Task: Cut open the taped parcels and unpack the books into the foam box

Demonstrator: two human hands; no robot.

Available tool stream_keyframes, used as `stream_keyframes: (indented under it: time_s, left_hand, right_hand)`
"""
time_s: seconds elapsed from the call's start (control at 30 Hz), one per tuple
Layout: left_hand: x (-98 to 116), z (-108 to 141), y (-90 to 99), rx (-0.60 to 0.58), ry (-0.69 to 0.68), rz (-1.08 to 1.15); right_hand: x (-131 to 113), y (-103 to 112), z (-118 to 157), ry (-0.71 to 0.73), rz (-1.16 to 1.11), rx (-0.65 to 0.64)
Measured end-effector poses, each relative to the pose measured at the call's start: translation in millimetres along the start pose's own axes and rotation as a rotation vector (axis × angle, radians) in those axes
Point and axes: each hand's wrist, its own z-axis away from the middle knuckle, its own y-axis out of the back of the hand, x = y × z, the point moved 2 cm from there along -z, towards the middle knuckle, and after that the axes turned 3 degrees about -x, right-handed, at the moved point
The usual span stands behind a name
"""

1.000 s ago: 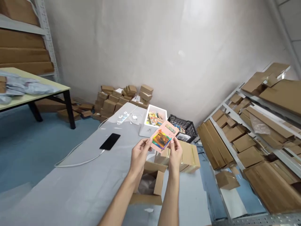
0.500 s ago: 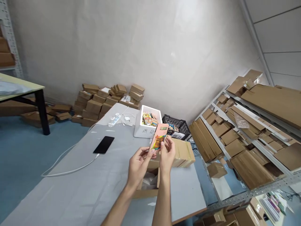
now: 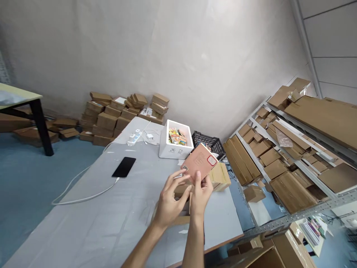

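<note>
A thin pink booklet (image 3: 198,162) with printed lines and a red-outlined oval faces me above the table. My right hand (image 3: 201,195) pinches it at the lower edge, thumb on the near face. My left hand (image 3: 170,201) is by its lower left corner, with fingers and thumb apart; whether a fingertip touches the edge I cannot tell. Below both hands sits an open cardboard box (image 3: 181,220), partly hidden by them. Behind the booklet stand a white foam box (image 3: 174,151) with colourful packets inside and a black plastic crate (image 3: 213,143), partly covered.
A black phone (image 3: 124,167) with a white cable lies on the grey table, left of my hands. A power strip (image 3: 134,137) is farther back. A closed carton (image 3: 221,176) stands at the right. Shelves of cartons (image 3: 275,163) line the right side; stacked cartons (image 3: 107,121) stand by the wall.
The booklet has been turned from its colourful picture side to the plain printed side. My left hand has released its lower edge and spread its fingers. The right hand keeps its hold.
</note>
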Motion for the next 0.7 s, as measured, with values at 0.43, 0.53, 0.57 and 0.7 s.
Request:
stream_keyframes:
  time_s: [0.43,0.53,0.57,0.7]
  left_hand:
    - [12.7,-15.3,32.7,0.232,0.174,0.131]
    - [18.4,-11.6,29.2,0.339,0.019,-0.042]
    - [19.1,-10.0,27.1,0.36,-0.038,-0.111]
    - [16.7,-2.6,14.3,0.326,-0.236,-0.301]
  right_hand:
    - [11.3,-16.3,-6.3,-0.012,-0.065,-0.055]
    - [4.0,-17.7,-2.5,-0.002,-0.027,-0.114]
    - [0.4,-19.3,0.0,-0.013,-0.044,-0.168]
    - [-12.1,-25.3,8.5,-0.023,-0.102,-0.274]
